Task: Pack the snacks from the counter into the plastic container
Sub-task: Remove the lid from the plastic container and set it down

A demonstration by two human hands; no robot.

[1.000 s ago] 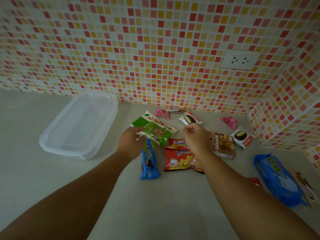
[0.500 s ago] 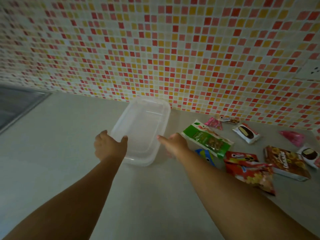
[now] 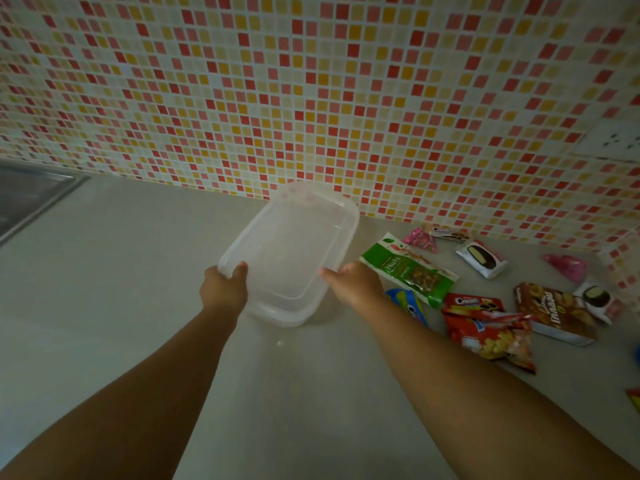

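Container (image 3: pixel 294 251), clear, near table's (image 3: pixel 104 271) back edge: our left hand (image 3: pixel 223 289) and right hand (image 3: pixel 353 284) grasp its near corners; snacks (image 3: pixel 408 271) lie right.

Surface (image 3: pixel 104 306): grey, backed by mosaic wall (image 3: pixel 311 98). Container (image 3: pixel 294 247): clear plastic, lidded, near end raised. Left hand (image 3: pixel 223 289): grip on the near left corner, thumb over the rim. Right hand (image 3: pixel 353 282): on the near right edge. Right of container: nuts pack (image 3: pixel 408 268), blue pack (image 3: pixel 410 304), red packs (image 3: pixel 485 327), brown box (image 3: pixel 554 313), pink wrappers (image 3: pixel 420 239). Outlet (image 3: pixel 613 140) on wall; sink (image 3: pixel 27 195) far left.
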